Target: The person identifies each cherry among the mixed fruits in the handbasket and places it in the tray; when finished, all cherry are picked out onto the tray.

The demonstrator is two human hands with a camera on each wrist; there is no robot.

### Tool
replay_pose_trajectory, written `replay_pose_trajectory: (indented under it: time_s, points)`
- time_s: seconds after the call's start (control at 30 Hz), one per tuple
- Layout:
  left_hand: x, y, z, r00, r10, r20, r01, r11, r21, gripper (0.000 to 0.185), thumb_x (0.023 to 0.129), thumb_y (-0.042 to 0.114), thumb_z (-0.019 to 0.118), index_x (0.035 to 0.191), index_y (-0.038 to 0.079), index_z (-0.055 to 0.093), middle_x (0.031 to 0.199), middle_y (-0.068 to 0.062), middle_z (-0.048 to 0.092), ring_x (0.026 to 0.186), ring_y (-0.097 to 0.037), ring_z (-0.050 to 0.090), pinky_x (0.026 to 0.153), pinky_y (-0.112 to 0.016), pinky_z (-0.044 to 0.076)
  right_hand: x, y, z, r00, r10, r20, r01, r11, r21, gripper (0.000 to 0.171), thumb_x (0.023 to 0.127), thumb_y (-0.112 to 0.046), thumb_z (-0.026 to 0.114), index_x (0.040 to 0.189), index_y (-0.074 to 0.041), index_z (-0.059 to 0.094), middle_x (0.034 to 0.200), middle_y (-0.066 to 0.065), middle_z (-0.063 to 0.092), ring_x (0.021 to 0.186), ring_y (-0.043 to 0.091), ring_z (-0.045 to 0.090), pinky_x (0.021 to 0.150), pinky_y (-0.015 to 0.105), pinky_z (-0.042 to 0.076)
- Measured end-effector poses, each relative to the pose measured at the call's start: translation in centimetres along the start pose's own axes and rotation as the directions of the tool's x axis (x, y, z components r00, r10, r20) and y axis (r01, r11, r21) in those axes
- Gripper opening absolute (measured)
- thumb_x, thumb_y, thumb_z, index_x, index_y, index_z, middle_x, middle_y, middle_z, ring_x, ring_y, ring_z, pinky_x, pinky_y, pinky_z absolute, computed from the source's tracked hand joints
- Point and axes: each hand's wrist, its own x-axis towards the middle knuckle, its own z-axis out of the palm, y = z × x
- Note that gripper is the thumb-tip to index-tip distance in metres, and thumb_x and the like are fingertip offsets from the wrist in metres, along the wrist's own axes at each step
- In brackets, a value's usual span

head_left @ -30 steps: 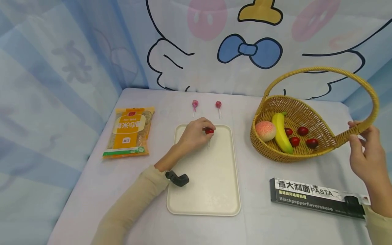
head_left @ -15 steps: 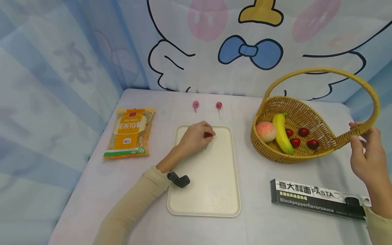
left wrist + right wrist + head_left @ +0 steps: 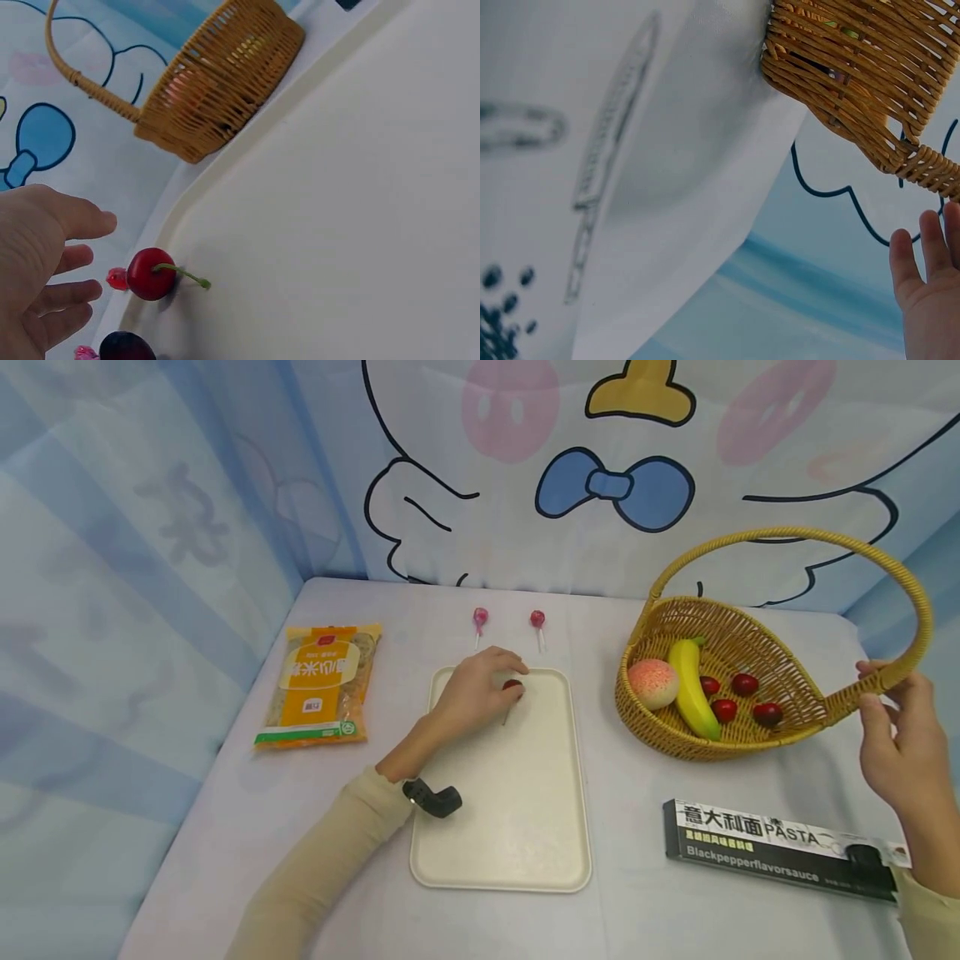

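A red cherry point(image 3: 513, 685) point(image 3: 151, 274) with a green stem lies near the far left corner of the cream tray point(image 3: 517, 810) point(image 3: 360, 225). My left hand point(image 3: 476, 691) hovers just left of it. Its fingers point(image 3: 69, 259) are relaxed and spread, a small gap away from the cherry, holding nothing. My right hand point(image 3: 896, 739) is at the lower right end of the wicker basket's handle point(image 3: 888, 675) point(image 3: 930, 166). Its straight fingers point(image 3: 930, 251) reach up against the handle, with the thumb below. The basket point(image 3: 675, 727) leans with its opening towards me.
The basket holds a peach point(image 3: 649, 682), a banana point(image 3: 691, 688) and several cherries point(image 3: 744, 684). Two lollipops point(image 3: 480, 617) point(image 3: 537, 620) lie beyond the tray. A yellow snack bag point(image 3: 320, 683) lies at the left, a black pasta box point(image 3: 780, 850) at the front right.
My left hand, which pinched the cherry a second ago, has let it go onto the tray and drawn its fingers slightly back. My right hand stays at the handle.
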Motion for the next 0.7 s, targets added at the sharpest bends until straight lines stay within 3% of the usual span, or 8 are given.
replay_pose_trajectory:
  time_s: [0.17,0.33,0.7]
  points:
    - [0.1,-0.1,-0.3,0.999,-0.018,-0.031,0.014,0.994,-0.113,0.023,0.097,0.014,0.077,0.12,0.01,0.078,0.133,-0.008,0.074,0.13,-0.025,0.068,0.116,-0.041,0.053,0.0,0.0,0.0,1.0,0.008,0.008,-0.008,1.0,0.001,0.05,0.116,-0.022,0.031,0.164,-0.038,0.029,0.17,0.006,0.039,0.157,-0.003,0.032,0.131,0.022,0.024]
    - [0.2,0.1,-0.2,0.999,-0.022,-0.038,0.012,0.971,-0.24,0.024,0.098,0.012,0.077,0.121,0.007,0.077,0.129,-0.009,0.075,0.125,-0.028,0.069,0.114,-0.038,0.055,-0.1,0.0,-0.1,1.0,0.008,0.008,-0.008,1.0,-0.004,0.05,0.117,-0.022,0.031,0.164,-0.038,0.028,0.17,0.006,0.039,0.157,-0.005,0.032,0.131,0.023,0.024]
    - [0.9,1.6,0.1,0.999,0.019,-0.028,-0.028,0.938,-0.345,0.026,0.098,0.009,0.076,0.123,0.005,0.075,0.128,-0.011,0.073,0.125,-0.032,0.069,0.108,-0.037,0.059,-0.1,-0.1,0.0,1.0,-0.001,-0.002,0.001,1.0,-0.007,0.049,0.117,-0.02,0.033,0.164,-0.033,0.031,0.168,0.009,0.041,0.157,-0.006,0.032,0.131,0.023,0.023]
